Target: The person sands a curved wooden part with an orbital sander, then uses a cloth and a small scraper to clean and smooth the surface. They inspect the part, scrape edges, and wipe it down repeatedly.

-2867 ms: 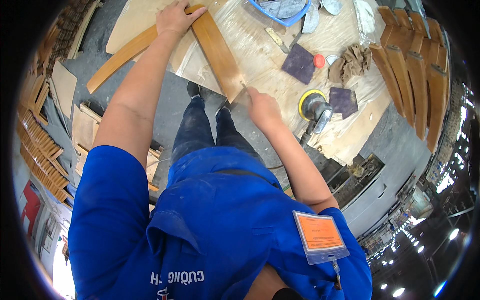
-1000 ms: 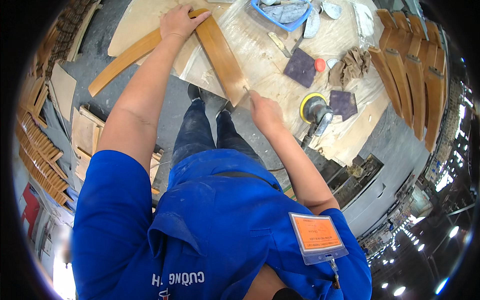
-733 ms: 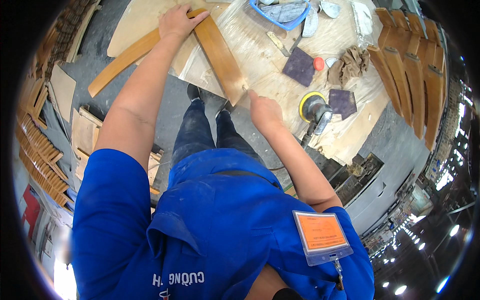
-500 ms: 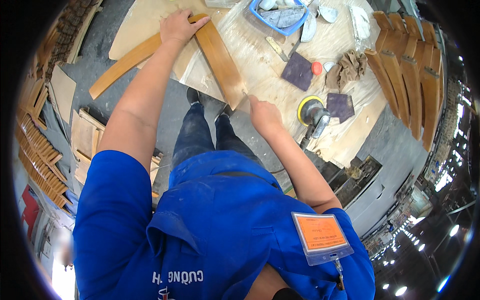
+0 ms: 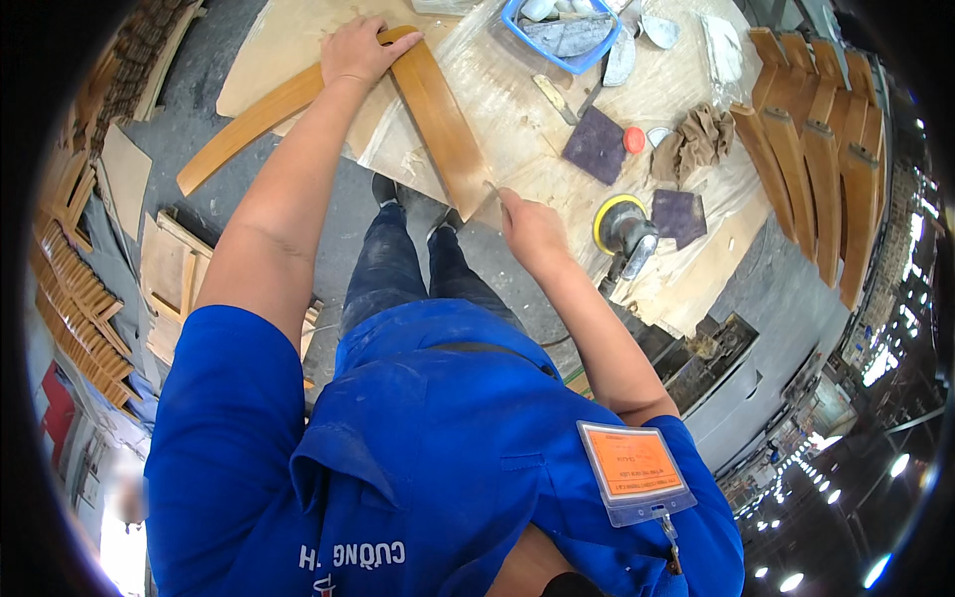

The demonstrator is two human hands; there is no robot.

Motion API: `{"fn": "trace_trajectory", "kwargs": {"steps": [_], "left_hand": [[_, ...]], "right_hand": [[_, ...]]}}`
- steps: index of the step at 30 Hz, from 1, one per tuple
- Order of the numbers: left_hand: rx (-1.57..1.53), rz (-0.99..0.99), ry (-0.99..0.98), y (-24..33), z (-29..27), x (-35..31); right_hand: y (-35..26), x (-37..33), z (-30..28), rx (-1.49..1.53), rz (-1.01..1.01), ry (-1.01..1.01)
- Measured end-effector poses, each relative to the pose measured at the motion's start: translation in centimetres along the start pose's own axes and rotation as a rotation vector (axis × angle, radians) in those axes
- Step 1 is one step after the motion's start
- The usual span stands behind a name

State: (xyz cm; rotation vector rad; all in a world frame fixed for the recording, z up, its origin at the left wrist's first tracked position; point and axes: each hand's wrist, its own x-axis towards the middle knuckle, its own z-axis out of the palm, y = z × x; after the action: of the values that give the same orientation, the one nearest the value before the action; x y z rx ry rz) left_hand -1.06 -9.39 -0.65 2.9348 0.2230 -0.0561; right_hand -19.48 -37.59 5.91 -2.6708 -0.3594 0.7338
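**Working the end of a bent wooden part**

Right hand (image 5: 532, 224) has its grip closed narrow around a small thin tool (image 5: 492, 189), whose tip meets the near end of the angled wooden part (image 5: 438, 124); what kind of tool it is cannot be told, as it is too small. Left hand (image 5: 356, 50) lies flat with fingers spread over the bend of that part, pressing it down rather than grasping it.

The part is a varnished, boomerang-shaped piece lying on the tabletop (image 5: 517, 99), one limb running toward the person and the other reaching left past the tabletop's edge. A thin plastic sheet covers the board beneath it.

To do this well, I judge the left hand should keep firm downward pressure at the bend so the piece cannot pivot, while the right hand makes short, light strokes, keeping the tool tip on the end face and off the finished top.

Just right of the working hand stands a round sander (image 5: 624, 224) with a yellow pad. Two dark sanding squares (image 5: 597, 147), an orange cap (image 5: 634, 139) and a crumpled rag (image 5: 696, 139) lie beyond it. A blue tray (image 5: 567, 35) sits at the far edge. Similar wooden parts (image 5: 816, 169) stand stacked to the right.
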Motion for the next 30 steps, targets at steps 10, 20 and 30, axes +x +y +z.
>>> {"fn": "trace_trajectory", "kwargs": {"steps": [10,20,30], "left_hand": [[-0.013,0.025,0.016,0.0,-0.2,-0.2],[0.013,-0.009,-0.036,0.0,-0.3,0.0],[-0.021,0.014,0.011,0.1,-0.6,-0.1]], "right_hand": [[-0.4,0.1,-0.4,-0.026,0.029,-0.043],[-0.9,0.1,-0.2,-0.048,0.085,-0.142],[-0.1,-0.5,0.2,0.022,0.029,0.003]]}}
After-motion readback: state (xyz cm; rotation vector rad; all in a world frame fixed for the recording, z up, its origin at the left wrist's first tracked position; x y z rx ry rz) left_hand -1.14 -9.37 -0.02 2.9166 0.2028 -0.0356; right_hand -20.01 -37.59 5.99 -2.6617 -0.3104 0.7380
